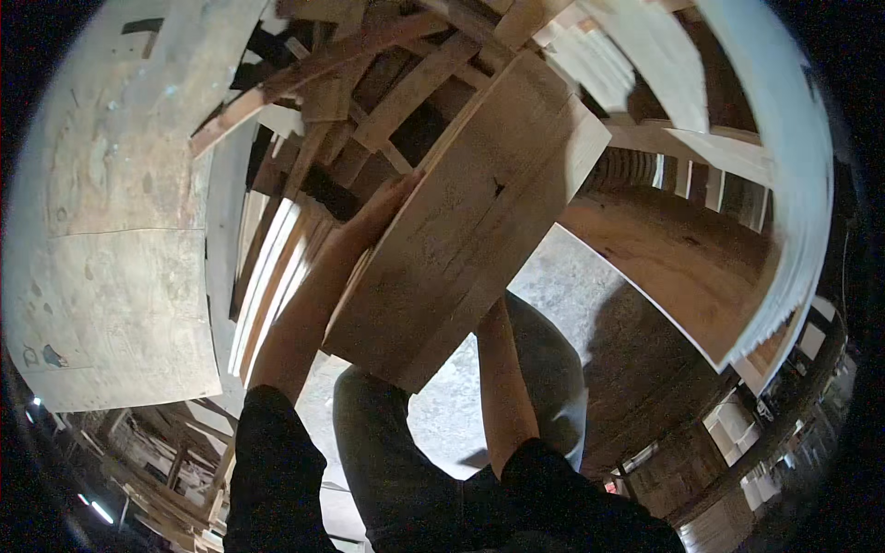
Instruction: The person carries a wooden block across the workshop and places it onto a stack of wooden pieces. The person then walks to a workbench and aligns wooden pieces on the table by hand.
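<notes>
A wide, flat wooden board (470, 212) with a dark knot slants across the middle of the view, its far end up and to the right. At its left long edge is my left hand (395, 195), closed on the board with the fingers partly hidden behind it. My right forearm (502, 387) comes up from below and passes beneath the board's lower right edge. The right hand itself is out of sight under the board, so its fingers do not show. Below the board's near end are my legs (369, 415) in grey trousers.
Loose wooden offcuts and slats (406, 101) lie jumbled beyond the board. Large pale plywood panels (129, 304) stand at the left. On the right are a curved brown panel (682, 249) and a light, rough-edged sheet (793, 184). Strips with bright edges (267, 286) stand beside my left arm.
</notes>
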`<action>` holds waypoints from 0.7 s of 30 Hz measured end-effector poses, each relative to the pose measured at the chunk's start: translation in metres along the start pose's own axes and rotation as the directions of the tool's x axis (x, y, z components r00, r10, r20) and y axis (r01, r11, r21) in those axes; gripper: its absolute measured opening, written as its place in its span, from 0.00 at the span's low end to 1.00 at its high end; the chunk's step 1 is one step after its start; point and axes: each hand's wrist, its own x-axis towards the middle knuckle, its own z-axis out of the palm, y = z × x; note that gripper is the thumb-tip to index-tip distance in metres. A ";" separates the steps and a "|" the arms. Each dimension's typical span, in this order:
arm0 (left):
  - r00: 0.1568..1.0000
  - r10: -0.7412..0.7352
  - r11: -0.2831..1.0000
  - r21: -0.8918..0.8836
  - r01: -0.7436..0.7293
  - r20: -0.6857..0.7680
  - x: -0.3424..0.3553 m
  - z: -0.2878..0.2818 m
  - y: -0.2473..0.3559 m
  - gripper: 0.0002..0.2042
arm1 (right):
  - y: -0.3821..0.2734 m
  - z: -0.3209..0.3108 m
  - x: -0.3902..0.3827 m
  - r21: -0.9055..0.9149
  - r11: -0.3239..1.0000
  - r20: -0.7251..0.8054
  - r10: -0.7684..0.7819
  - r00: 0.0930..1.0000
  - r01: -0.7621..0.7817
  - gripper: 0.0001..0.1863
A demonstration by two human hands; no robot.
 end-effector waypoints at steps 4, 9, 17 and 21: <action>0.986 -0.113 0.994 -0.012 0.113 -0.123 0.040 -0.020 -0.021 0.44 | 0.033 -0.021 0.033 -0.026 0.999 -0.016 0.029 0.999 -0.030 0.31; 0.997 -0.053 0.998 -0.028 0.051 -0.056 0.081 -0.023 -0.032 0.44 | 0.043 -0.042 0.085 -0.068 0.998 -0.036 0.001 0.999 -0.004 0.31; 0.999 0.037 0.987 -0.157 -0.034 0.012 0.086 -0.037 -0.031 0.42 | 0.075 -0.044 0.117 -0.082 0.997 -0.036 -0.018 0.999 0.015 0.30; 0.983 -0.177 0.983 -0.066 0.173 -0.054 0.093 -0.051 -0.039 0.41 | 0.081 -0.045 0.129 -0.086 0.995 -0.047 -0.057 0.997 0.052 0.30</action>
